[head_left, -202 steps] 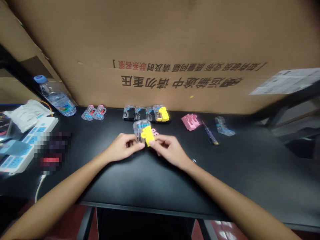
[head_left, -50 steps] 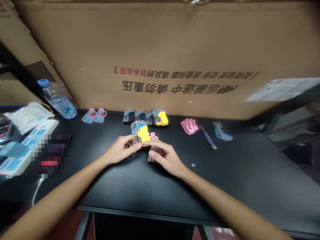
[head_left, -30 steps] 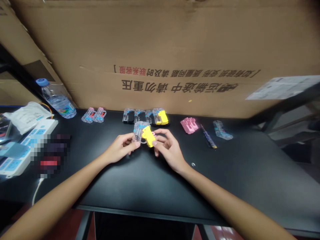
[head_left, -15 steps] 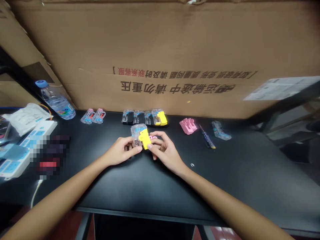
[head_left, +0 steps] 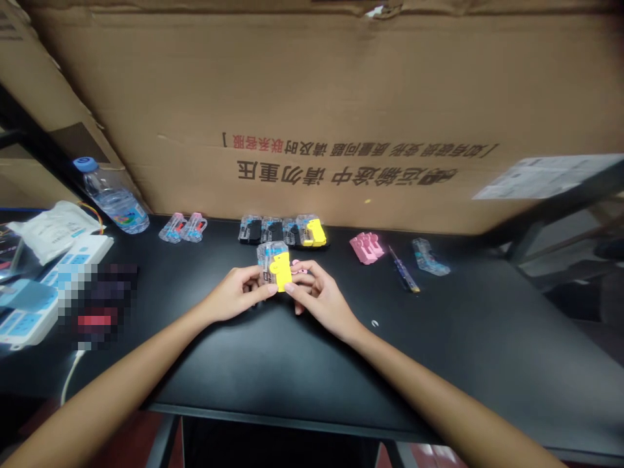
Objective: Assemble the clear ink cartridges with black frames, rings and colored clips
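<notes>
Both my hands meet over the middle of the black table [head_left: 273, 364]. My left hand [head_left: 234, 299] pinches a clear plastic ink cartridge [head_left: 269, 255] from the left. My right hand [head_left: 319, 300] grips the yellow clip [head_left: 281, 271] on the cartridge's front, fingers curled around it. Small pink rings [head_left: 297, 266] lie just behind my right fingers. A row of similar cartridges [head_left: 273, 229], one with a yellow clip [head_left: 316, 233], stands along the cardboard wall behind.
Two clear cartridges [head_left: 183, 227] and a water bottle [head_left: 111, 197] sit at the back left. White power strips [head_left: 49, 286] and a plastic bag [head_left: 53, 224] lie far left. Pink clips [head_left: 369, 247], a screwdriver [head_left: 403, 270] and another cartridge [head_left: 429, 257] lie right. A big cardboard sheet [head_left: 341, 110] backs the table.
The cartridge with its yellow clip has stayed between both hands, tilting and shifting slightly. My right fingers opened around the clip a second ago and have closed on it again.
</notes>
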The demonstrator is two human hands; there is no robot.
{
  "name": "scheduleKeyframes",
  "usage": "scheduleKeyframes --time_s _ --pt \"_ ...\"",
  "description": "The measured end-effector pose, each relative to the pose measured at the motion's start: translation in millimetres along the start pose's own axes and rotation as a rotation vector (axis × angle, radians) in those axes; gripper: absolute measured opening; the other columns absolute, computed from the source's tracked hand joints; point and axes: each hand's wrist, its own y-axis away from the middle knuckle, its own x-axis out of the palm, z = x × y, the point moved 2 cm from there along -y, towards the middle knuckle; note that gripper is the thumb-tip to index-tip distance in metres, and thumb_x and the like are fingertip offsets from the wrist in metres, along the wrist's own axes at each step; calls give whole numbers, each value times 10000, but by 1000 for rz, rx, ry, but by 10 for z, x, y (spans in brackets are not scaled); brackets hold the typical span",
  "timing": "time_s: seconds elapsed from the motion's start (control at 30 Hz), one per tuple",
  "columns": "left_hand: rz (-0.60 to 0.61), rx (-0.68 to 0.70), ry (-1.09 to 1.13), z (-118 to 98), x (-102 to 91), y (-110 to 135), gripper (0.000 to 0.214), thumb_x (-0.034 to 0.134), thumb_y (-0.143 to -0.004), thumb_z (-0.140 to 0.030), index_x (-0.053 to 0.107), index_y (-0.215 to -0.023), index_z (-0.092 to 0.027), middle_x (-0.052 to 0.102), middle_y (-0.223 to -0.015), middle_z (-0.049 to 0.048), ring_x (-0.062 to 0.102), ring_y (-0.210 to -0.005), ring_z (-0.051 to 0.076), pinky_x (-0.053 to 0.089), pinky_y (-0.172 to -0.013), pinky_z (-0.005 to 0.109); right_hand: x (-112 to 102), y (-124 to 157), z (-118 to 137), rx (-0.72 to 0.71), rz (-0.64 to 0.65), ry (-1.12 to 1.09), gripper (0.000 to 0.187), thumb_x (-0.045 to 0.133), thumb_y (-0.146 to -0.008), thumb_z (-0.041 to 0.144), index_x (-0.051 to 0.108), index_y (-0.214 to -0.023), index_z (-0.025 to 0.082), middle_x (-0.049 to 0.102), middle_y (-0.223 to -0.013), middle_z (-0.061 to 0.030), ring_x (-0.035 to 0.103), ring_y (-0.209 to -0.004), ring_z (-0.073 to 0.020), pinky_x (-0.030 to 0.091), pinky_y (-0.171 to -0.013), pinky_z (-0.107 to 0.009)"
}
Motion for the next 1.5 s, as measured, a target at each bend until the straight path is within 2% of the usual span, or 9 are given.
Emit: scheduleKeyframes --time_s 0.2,0.37,0.47,0.77,0.97,1.13,1.33,1.4,1.5 --pt "-77 9 70 25 -62 -30 531 605 -992 -681 657 -960 -153 642 -738 1 532 -552 97 416 -516 220 -13 52 48 -100 45 35 400 785 -951 477 583 -1223 264 738 -1165 -63 679 -646 -114 596 -597 -302" --pt "-53 -28 59 63 -56 -49 571 554 -1010 -703 630 -855 -159 633 -658 1 543 -540 105 414 -510 220 -8 79 85 -97 203 108 391 704 -1010 459 685 -1336 244 735 -848 -22 710 -728 -184 607 -696 -359" --pt "-50 -48 52 69 -47 -58 571 548 -1013 -701 645 -858 -161 638 -649 0 548 -535 109 416 -505 221 -16 66 101 -100 166 102 404 715 -999 458 702 -1344 249 757 -926 -40 704 -713 -179 605 -683 -361" --pt "-15 -63 26 64 -50 -74 569 545 -1007 -705 671 -917 -157 667 -699 11 586 -583 124 432 -524 229 -1 41 81 -94 132 137 406 703 -1002 454 718 -1342 232 721 -779 -12 688 -662 -179 605 -676 -360" --pt "-16 -61 19 88 -65 -71 604 443 -1048 -698 700 -1074 -152 681 -725 17 603 -590 132 443 -534 231 -107 -61 72 -33 9 -28 391 738 -965 453 728 -1271 209 718 -756 -14 704 -667 -190 583 -647 -351" --pt "-10 -71 20 88 -62 -56 611 402 -1060 -699 684 -1146 -164 693 -755 21 616 -610 141 450 -545 237 -203 -220 96 -7 -70 -116 418 739 -941 441 709 -1283 202 742 -874 -41 696 -683 -173 572 -620 -323" --pt "13 -44 -12 100 -54 -59 608 410 -1072 -672 710 -1023 -146 689 -752 38 614 -636 142 456 -574 246 -256 -311 77 59 -81 -165 360 786 -901 409 764 -1170 172 772 -1127 -107 710 -728 -150 576 -611 -280" --pt "16 -42 -24 104 -57 -59 602 411 -1077 -662 716 -1010 -147 690 -755 38 611 -642 141 461 -584 247 -261 -314 74 80 -81 -155 366 787 -899 381 778 -1195 167 777 -1107 -110 717 -738 -158 589 -624 -285" --pt "26 -33 -44 92 -52 -52 568 434 -1079 -643 719 -1010 -157 694 -772 33 606 -650 137 468 -598 245 -263 -319 81 99 -78 -142 385 782 -904 329 771 -1273 219 746 -1322 -126 738 -760 -158 614 -641 -304"
